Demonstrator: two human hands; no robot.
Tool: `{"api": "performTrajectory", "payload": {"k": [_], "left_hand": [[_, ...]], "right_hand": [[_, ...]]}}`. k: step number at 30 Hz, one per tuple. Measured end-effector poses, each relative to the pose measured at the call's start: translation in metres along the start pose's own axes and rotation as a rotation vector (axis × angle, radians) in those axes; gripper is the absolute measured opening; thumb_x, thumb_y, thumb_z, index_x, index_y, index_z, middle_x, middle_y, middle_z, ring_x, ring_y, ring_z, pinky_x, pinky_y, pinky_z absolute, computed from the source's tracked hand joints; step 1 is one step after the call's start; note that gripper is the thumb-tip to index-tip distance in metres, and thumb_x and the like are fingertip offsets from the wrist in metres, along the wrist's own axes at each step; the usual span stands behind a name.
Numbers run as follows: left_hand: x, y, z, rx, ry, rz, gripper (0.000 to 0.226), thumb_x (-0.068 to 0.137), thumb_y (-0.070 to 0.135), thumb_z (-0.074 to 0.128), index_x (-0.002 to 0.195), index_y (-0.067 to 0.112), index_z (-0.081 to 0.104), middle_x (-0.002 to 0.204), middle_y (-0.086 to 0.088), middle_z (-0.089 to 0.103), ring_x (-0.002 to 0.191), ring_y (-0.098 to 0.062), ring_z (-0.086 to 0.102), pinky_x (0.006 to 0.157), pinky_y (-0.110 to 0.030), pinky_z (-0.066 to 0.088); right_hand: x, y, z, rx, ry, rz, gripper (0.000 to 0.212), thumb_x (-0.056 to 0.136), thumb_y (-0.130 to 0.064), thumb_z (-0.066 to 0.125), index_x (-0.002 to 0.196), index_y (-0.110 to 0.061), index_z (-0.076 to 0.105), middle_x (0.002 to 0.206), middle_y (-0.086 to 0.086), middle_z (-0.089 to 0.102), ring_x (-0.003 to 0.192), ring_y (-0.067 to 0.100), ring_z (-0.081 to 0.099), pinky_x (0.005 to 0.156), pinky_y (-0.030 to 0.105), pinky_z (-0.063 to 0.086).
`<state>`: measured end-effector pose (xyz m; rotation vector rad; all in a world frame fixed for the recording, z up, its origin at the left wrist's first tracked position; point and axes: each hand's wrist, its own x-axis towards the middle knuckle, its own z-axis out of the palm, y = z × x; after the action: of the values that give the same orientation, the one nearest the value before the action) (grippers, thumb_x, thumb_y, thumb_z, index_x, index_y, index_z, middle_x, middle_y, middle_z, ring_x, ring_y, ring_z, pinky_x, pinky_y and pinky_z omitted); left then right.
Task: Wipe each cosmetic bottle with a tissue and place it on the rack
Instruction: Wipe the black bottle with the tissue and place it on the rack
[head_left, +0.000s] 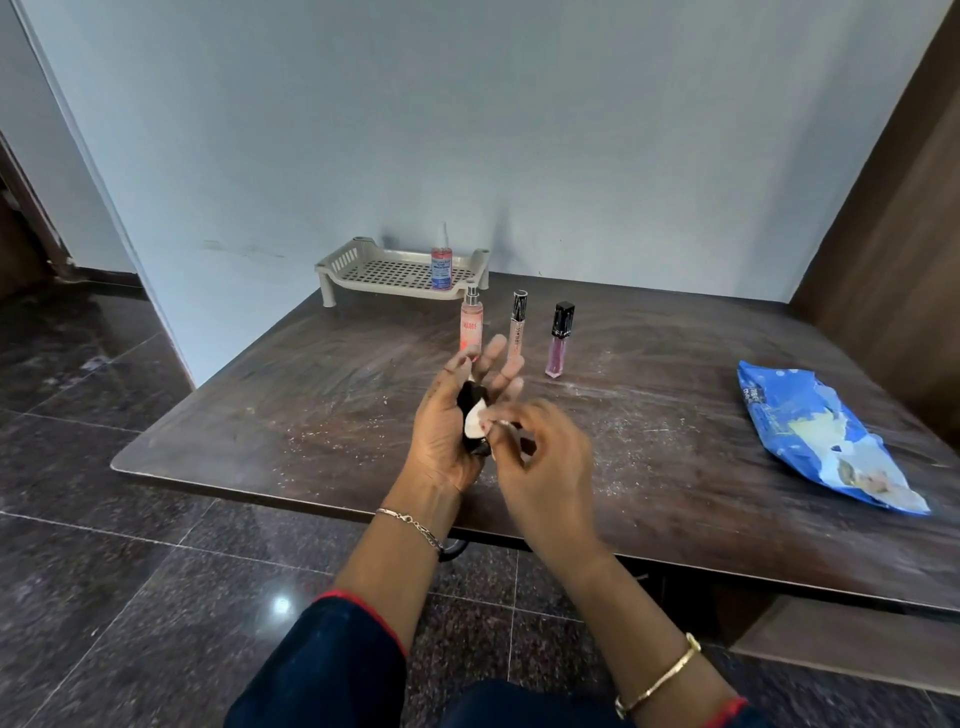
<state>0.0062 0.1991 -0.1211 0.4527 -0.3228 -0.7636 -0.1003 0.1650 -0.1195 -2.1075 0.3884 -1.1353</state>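
A dark wooden table (649, 415) stands against a pale blue wall (467, 130), and its top shows many light scratches and white specks. The floor (104, 493) around it is dark polished stone tile. At the far edge of the table, close to the wall, sits a beige plastic rack (363, 270) with a grid bottom. One clear spray bottle (441, 262) with a blue label already stands upright on the rack, near its right side. On the right part of the table lies a blue tissue pack (810, 441), crumpled and torn open.

In front of the rack, three more cosmetics stand upright in a row on the table, a little apart from each other: a pink spray bottle (471, 325) on the left, a slim beige tube (517, 325) with a black cap in the middle, and a purple lip gloss (558, 340) with a black cap on the right.

Both hands are above the table, near its front edge. The left hand (447, 431) is wrapped around a small black bottle (474, 415), with the fingers partly spread. The right hand (545, 457) pinches a small white tissue (475, 423) between thumb and fingertips and presses it against the black bottle. Each wrist has a thin bracelet, and the sleeves are dark blue with a red edge
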Motion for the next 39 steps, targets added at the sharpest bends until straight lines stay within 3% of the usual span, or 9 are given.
{"api": "performTrajectory", "payload": {"k": [4, 7, 13, 16, 19, 23, 27, 34, 39], "left_hand": [[0.000, 0.003, 0.001, -0.103, -0.002, -0.022, 0.022, 0.099, 0.021, 0.040, 0.102, 0.010, 0.059, 0.123, -0.012, 0.063, 0.105, -0.026, 0.067, 0.095, -0.037, 0.050], [-0.002, 0.000, 0.004, -0.107, 0.005, -0.059, 0.042, 0.100, 0.034, 0.035, 0.089, 0.010, 0.067, 0.123, -0.013, 0.062, 0.110, -0.027, 0.064, 0.100, -0.038, 0.046], [-0.005, -0.009, 0.003, -0.027, 0.028, -0.135, 0.046, 0.096, 0.050, 0.039, 0.108, 0.012, 0.061, 0.091, -0.004, 0.058, 0.084, -0.018, 0.059, 0.087, -0.034, 0.048], [-0.009, -0.019, -0.004, 0.020, 0.065, -0.196, 0.049, 0.093, 0.050, 0.047, 0.118, 0.011, 0.062, 0.107, -0.010, 0.063, 0.108, -0.024, 0.058, 0.107, -0.038, 0.039], [-0.009, -0.022, -0.005, 0.007, 0.103, -0.189, 0.047, 0.095, 0.047, 0.047, 0.117, 0.009, 0.063, 0.109, -0.012, 0.064, 0.114, -0.026, 0.056, 0.112, -0.040, 0.035], [-0.003, -0.008, -0.002, -0.006, 0.065, -0.139, 0.042, 0.097, 0.042, 0.040, 0.099, 0.014, 0.070, 0.081, 0.001, 0.053, 0.078, -0.013, 0.052, 0.085, -0.027, 0.043], [-0.001, -0.006, 0.000, -0.113, 0.026, -0.099, 0.038, 0.096, 0.034, 0.037, 0.103, 0.011, 0.067, 0.067, 0.004, 0.044, 0.054, -0.007, 0.040, 0.054, -0.020, 0.039], [0.002, -0.005, 0.004, -0.216, 0.030, -0.144, 0.040, 0.089, 0.038, 0.047, 0.093, 0.007, 0.074, 0.069, -0.001, 0.063, 0.054, -0.009, 0.059, 0.056, -0.020, 0.052], [0.001, -0.007, 0.008, -0.099, 0.107, -0.130, 0.050, 0.090, 0.053, 0.044, 0.107, 0.011, 0.064, 0.072, -0.001, 0.065, 0.061, -0.008, 0.064, 0.061, -0.021, 0.056]], "right_hand": [[-0.013, 0.002, -0.004, 0.016, -0.007, -0.026, 0.020, 0.083, -0.005, 0.068, 0.091, -0.023, 0.072, 0.089, -0.013, 0.065, 0.082, 0.004, 0.062, 0.066, 0.029, 0.053], [-0.011, 0.001, -0.004, 0.017, -0.004, -0.048, 0.021, 0.082, -0.002, 0.068, 0.091, -0.020, 0.072, 0.088, -0.012, 0.065, 0.081, 0.005, 0.062, 0.066, 0.028, 0.053], [0.011, -0.001, 0.001, -0.042, 0.049, -0.096, 0.020, 0.080, -0.002, 0.066, 0.087, -0.019, 0.072, 0.090, -0.008, 0.066, 0.082, 0.006, 0.061, 0.071, 0.028, 0.052], [0.028, -0.003, 0.000, -0.094, 0.070, -0.113, 0.019, 0.082, -0.003, 0.064, 0.089, -0.018, 0.073, 0.090, -0.007, 0.066, 0.082, 0.008, 0.061, 0.073, 0.026, 0.051], [0.035, -0.005, 0.000, -0.168, 0.045, -0.136, 0.016, 0.083, -0.004, 0.063, 0.088, -0.016, 0.072, 0.089, -0.005, 0.065, 0.079, 0.008, 0.059, 0.072, 0.019, 0.046], [0.012, 0.000, -0.001, -0.206, -0.002, -0.196, 0.016, 0.082, -0.003, 0.063, 0.086, -0.015, 0.072, 0.091, -0.006, 0.065, 0.078, -0.001, 0.052, 0.071, 0.004, 0.034], [-0.012, 0.003, -0.006, -0.115, -0.037, -0.201, 0.018, 0.082, -0.001, 0.065, 0.087, -0.018, 0.071, 0.088, -0.009, 0.063, 0.076, 0.003, 0.057, 0.065, 0.018, 0.047], [0.000, 0.001, -0.002, -0.066, 0.011, -0.156, 0.018, 0.080, -0.001, 0.069, 0.087, -0.018, 0.072, 0.087, -0.008, 0.064, 0.077, 0.004, 0.060, 0.067, 0.020, 0.049], [0.014, 0.007, 0.000, -0.079, 0.047, -0.172, 0.017, 0.078, 0.000, 0.070, 0.084, -0.015, 0.073, 0.081, -0.006, 0.065, 0.072, 0.006, 0.060, 0.064, 0.025, 0.050]]}}
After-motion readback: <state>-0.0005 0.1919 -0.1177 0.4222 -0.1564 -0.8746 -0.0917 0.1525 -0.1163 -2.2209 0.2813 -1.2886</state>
